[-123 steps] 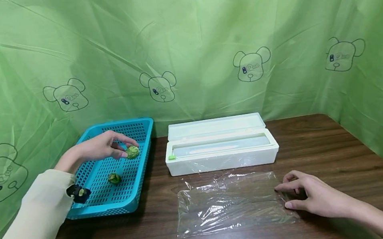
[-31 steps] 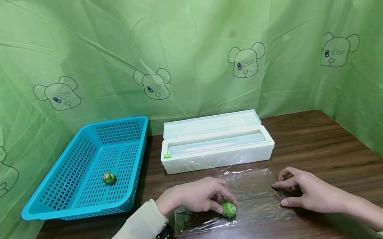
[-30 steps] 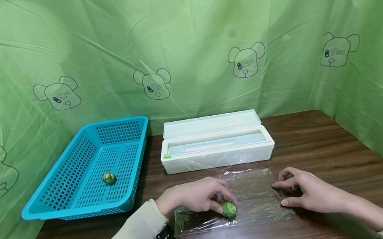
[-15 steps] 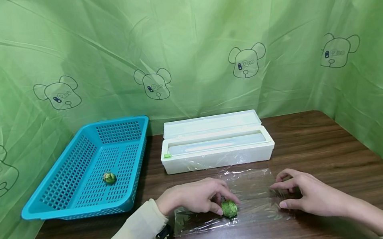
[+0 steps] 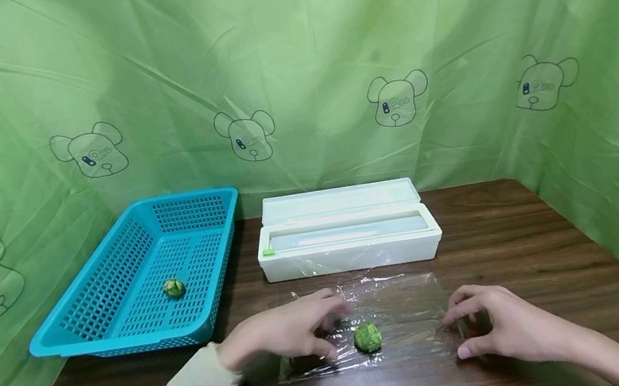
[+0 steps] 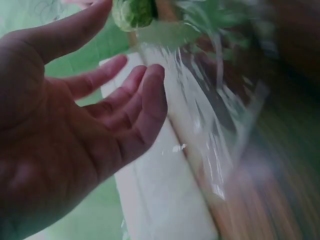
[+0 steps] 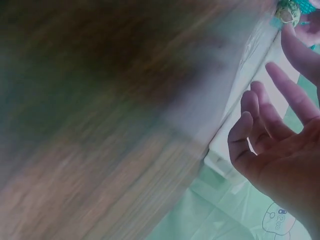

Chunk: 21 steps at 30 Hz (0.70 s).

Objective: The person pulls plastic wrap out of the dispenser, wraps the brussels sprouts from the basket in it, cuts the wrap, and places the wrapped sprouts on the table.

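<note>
Green cloth (image 5: 294, 32) printed with bear-head outlines closes off the far side of a dark wooden table (image 5: 502, 233) where a person in cream sleeves works bare-handed. At the table's left edge, toward the far left corner, sits a blue basket (image 5: 124, 344). A long white box (image 5: 353, 258), lid raised, stands midway along the far edge. Clear film (image 5: 409, 307) lies spread flat between the box and the near edge; whether it is cut free of the box cannot be told.

The right hand (image 5: 505, 324) hovers at the film's right edge, thumb and fingers apart and holding nothing; contact with the film cannot be made out. The left hand (image 5: 286, 330), slightly blurred, is over the film's left part, its loose fingers grasping nothing.

Just beside those fingers, one leafy sprout (image 5: 367, 337) sits on the film, midway between its left and right edges and closer to its near edge. A smaller sprout (image 5: 173, 288) rests on the basket floor.

By appearances the work is partway along: film laid out, one sprout placed and uncovered. The film is not yet folded over it, and the basket's sprout remains apart.
</note>
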Motion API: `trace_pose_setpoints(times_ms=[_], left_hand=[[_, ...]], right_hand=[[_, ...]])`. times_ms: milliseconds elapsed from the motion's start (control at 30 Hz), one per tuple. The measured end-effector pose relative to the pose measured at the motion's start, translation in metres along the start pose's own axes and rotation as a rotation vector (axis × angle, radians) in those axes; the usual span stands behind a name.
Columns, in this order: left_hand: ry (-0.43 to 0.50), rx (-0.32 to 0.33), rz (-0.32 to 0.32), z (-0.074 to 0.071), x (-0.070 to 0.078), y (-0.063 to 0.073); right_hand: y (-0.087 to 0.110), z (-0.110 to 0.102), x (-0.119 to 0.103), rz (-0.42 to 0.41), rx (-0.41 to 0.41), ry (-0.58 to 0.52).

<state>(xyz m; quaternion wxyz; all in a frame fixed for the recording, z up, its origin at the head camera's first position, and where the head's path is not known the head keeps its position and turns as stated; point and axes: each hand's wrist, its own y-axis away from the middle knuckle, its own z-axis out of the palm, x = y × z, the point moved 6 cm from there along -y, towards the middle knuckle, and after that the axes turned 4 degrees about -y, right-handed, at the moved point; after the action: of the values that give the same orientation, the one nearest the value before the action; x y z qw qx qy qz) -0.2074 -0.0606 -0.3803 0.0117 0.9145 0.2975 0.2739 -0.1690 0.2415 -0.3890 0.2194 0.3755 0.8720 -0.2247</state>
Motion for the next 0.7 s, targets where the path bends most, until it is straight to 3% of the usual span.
trace_pose_setpoints(times_ms=[133,267,400,700], left_hand=[[-0.067,0.044,-0.06,0.003,-0.006,0.035],[-0.132,0.071,-0.058,0.009,-0.011,0.056],[-0.127,0.089,-0.049,0.013,-0.015,0.063],[-0.058,0.083,-0.017,0.018,-0.019,0.064]], right_hand=[[0.007,0.003,0.0,-0.046,-0.033,-0.077],[0.012,0.007,0.001,-0.089,-0.053,-0.119],[0.013,0.009,0.003,-0.106,-0.05,-0.116],[0.012,0.011,0.003,-0.157,-0.027,-0.114]])
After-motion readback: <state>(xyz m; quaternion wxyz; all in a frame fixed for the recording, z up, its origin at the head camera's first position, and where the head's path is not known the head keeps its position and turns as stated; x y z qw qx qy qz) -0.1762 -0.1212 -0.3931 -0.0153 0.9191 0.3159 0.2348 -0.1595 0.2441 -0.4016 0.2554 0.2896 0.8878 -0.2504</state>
